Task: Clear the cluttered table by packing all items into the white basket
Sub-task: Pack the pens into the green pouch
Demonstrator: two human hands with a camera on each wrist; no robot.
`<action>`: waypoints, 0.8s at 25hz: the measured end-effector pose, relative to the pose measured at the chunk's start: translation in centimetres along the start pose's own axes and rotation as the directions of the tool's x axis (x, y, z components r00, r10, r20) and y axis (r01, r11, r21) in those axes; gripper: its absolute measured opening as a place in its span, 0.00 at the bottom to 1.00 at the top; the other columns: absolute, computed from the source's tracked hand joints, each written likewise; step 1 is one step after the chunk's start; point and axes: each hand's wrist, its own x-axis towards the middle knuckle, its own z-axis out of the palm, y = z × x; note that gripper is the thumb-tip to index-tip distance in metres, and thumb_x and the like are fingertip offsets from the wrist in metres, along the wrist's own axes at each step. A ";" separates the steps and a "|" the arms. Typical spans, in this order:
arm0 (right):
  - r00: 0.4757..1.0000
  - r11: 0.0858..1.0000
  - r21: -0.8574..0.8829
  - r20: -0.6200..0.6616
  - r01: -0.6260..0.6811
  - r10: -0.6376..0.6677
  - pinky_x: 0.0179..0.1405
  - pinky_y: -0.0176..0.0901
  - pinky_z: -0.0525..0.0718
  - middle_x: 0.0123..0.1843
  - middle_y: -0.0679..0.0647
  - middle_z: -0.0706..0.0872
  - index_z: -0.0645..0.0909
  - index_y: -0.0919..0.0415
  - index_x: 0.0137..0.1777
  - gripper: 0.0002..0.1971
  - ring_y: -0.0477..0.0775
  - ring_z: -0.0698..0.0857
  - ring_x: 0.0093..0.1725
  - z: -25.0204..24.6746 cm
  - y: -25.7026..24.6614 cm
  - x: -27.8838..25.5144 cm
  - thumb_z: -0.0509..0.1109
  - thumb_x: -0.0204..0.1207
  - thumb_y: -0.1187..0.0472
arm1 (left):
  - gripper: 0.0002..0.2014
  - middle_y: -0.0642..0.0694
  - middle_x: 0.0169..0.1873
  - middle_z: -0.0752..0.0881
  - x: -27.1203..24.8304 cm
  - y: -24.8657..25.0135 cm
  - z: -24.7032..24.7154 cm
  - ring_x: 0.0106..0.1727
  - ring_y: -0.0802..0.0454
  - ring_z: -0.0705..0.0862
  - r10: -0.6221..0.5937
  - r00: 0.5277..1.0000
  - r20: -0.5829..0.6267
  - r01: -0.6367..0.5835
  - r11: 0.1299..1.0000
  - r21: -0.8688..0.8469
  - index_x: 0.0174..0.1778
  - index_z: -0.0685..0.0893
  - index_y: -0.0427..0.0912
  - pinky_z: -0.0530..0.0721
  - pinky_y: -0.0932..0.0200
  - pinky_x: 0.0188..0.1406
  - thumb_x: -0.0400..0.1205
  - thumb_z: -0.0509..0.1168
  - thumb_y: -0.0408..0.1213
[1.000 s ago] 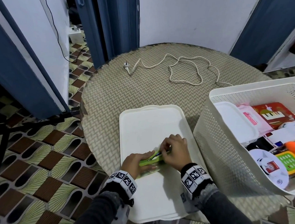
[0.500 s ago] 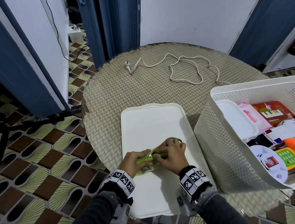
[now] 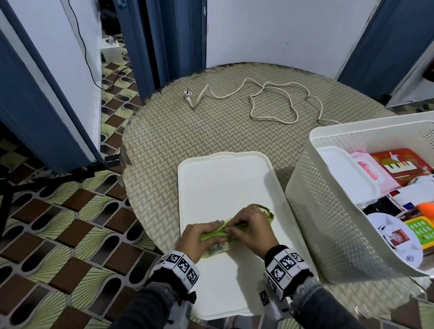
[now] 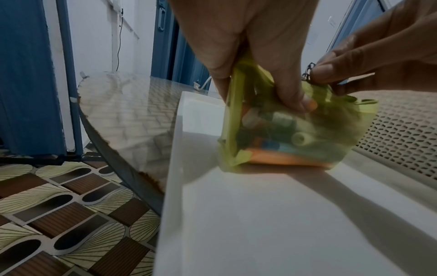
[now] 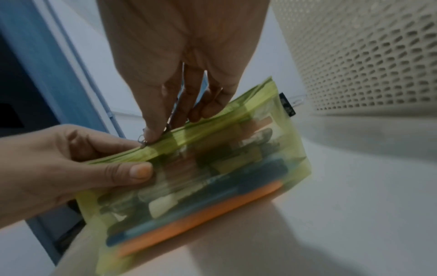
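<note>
Green see-through pouch (image 3: pixel 217 239) stands on edge on white tray (image 3: pixel 225 180), pens inside (orange, blue). Left hand (image 3: pixel 199 237) grips pouch's left end, thumb (image 5: pixel 132 172) on near side, fingers curled round top. Right hand (image 3: pixel 251 229) pinches zip pull (image 5: pixel 144 140) between thumb and fingertip. White basket (image 3: pixel 319 207) just beside tray, right, already holding toys and boxes. White cord (image 3: pixel 268 100) on table (image 3: pixel 160 143).

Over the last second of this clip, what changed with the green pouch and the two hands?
The right hand, pinching the zipper pull, has slid along the top of the green pouch toward the left hand, apparently zipping it shut. A green loop has come into view beyond the right hand. The left hand keeps gripping the pouch's end on the white tray. The white basket and cord stayed put.
</note>
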 end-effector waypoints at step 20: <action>0.826 0.750 0.491 -0.101 -0.443 0.555 0.50 0.51 0.85 0.61 0.53 0.81 0.59 0.53 0.77 0.33 0.56 0.82 0.60 -1.6 0.0 -3.0 0.71 0.77 0.49 | 0.13 0.47 0.55 0.89 0.0 3.0 1.0 0.60 0.57 0.85 0.027 0.971 -0.238 -0.043 0.997 -0.062 0.58 0.88 0.39 0.80 0.65 0.61 0.77 0.73 0.30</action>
